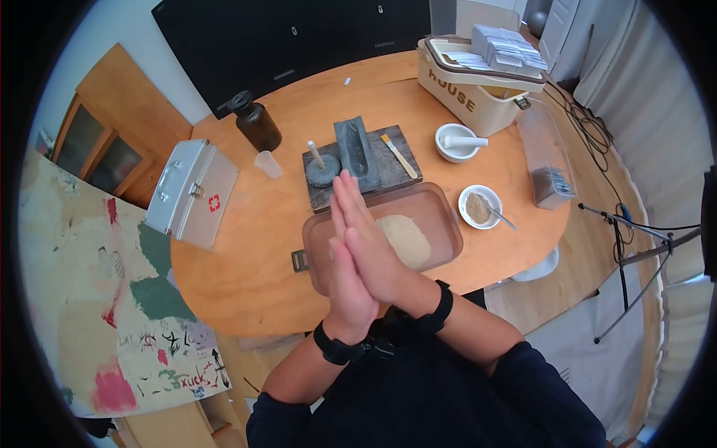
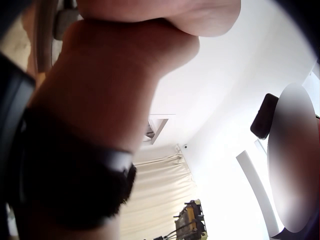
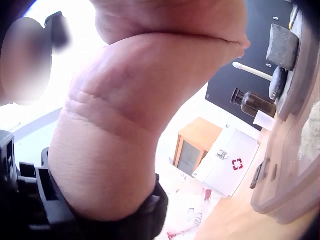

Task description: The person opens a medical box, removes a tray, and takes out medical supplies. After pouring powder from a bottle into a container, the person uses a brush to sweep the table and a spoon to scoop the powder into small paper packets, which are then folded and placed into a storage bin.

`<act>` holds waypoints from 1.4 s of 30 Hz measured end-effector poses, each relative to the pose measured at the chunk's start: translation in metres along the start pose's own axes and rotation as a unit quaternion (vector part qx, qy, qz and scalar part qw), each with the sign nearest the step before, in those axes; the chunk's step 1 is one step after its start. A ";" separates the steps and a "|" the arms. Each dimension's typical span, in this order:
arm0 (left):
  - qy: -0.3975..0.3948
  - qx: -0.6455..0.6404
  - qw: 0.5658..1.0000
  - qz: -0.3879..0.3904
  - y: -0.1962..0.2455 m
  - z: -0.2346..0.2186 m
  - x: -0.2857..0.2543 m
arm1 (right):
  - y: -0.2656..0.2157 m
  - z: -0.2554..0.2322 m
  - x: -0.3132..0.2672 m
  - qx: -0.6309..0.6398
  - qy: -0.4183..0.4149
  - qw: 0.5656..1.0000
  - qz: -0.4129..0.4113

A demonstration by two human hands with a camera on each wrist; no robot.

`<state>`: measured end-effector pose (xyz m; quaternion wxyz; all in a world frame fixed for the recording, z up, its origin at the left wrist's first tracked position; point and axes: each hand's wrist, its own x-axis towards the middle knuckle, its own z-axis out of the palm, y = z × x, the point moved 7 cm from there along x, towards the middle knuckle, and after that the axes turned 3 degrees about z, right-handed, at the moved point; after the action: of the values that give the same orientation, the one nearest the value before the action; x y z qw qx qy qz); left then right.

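My left hand (image 1: 348, 295) and right hand (image 1: 376, 257) are pressed palm to palm, with straight fingers pointing away from me. They are over the left part of a brownish translucent plastic box (image 1: 441, 201), and no held object shows. A mound of beige powder (image 1: 405, 240) lies in the box, just right of the hands. Beyond the fingertips, a dark board (image 1: 320, 200) carries a grey stone trough (image 1: 354, 145), a round stone wheel with a pale handle (image 1: 323, 170), and a brush (image 1: 400, 157). In both wrist views, the bases of the hands meet.
At right stand a white mortar with a pestle (image 1: 457, 143), a bowl of brown powder with a spoon (image 1: 479, 207), and a clear container (image 1: 549, 160). A dark bottle (image 1: 258, 127), a small cup (image 1: 268, 164) and a first-aid case (image 1: 196, 194) stand left. A cream box (image 1: 470, 93) stands back right.
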<state>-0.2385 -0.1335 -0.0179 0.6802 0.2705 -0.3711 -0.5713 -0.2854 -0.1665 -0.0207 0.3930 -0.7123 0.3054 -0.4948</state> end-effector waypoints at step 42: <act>0.116 0.566 0.808 0.115 0.029 -0.192 -0.088 | 0.100 -0.430 -0.034 -0.571 0.147 0.678 0.438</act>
<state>-0.0718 -0.0527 -0.1236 0.5049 0.6271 -0.5758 -0.1423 -0.7073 -0.2995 -0.0364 0.0312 -0.5013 0.8596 -0.0939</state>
